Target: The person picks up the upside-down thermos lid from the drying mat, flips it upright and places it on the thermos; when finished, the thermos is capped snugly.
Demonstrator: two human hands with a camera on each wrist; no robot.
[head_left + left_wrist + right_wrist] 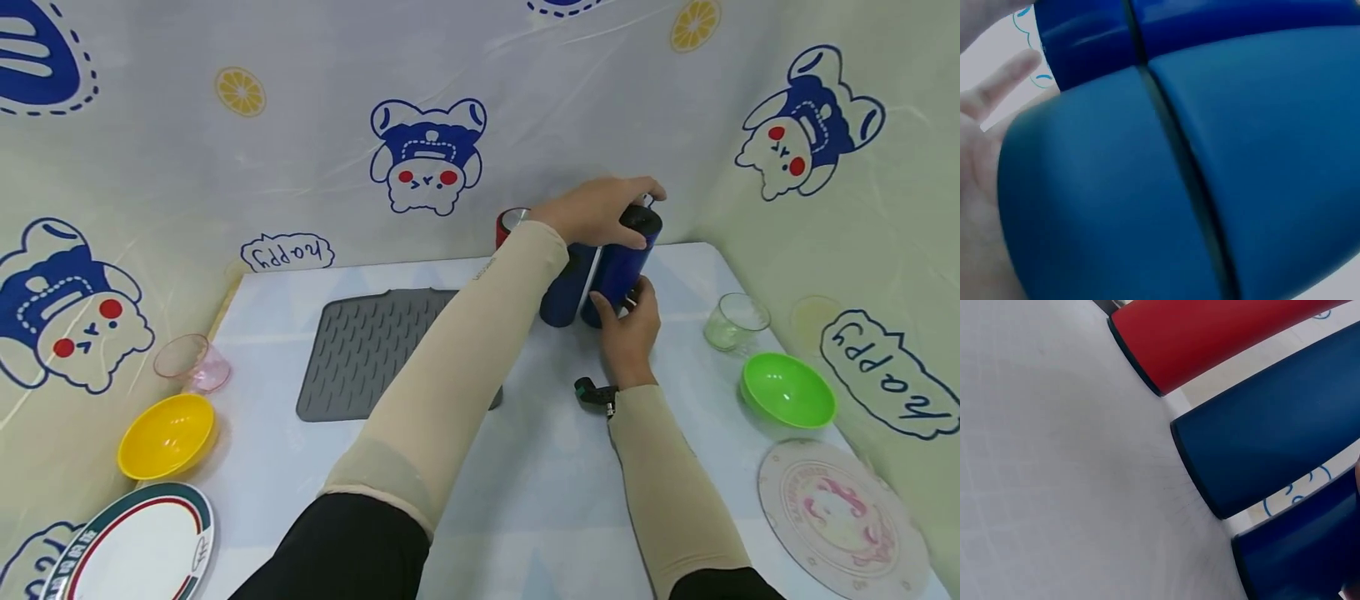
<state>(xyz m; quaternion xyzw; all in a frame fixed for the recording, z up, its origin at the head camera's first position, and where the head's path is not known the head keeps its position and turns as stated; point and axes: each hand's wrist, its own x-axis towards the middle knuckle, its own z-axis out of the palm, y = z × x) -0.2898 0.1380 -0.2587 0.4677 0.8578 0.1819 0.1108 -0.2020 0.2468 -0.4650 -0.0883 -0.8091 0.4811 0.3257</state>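
A dark blue bottle (621, 271) with a black lid (640, 220) stands near the table's back edge. My left hand (600, 210) reaches over its top and grips it by the lid, thumb on the near side and fingers on the far side. Lower down, my right hand (632, 333) holds the bottle's side near its base. Just left of it stands a lighter blue cylinder (566, 287), which fills much of the left wrist view. A red cylinder (1222, 344), third in the row, is mostly hidden behind my left arm in the head view.
A grey ribbed mat (375, 350) lies left of centre, partly under my left arm. Along the left edge are a pink glass (210, 371), yellow bowl (167, 437) and white plate (142, 550). On the right are a clear glass (735, 321), green bowl (787, 390) and pink-patterned plate (843, 517).
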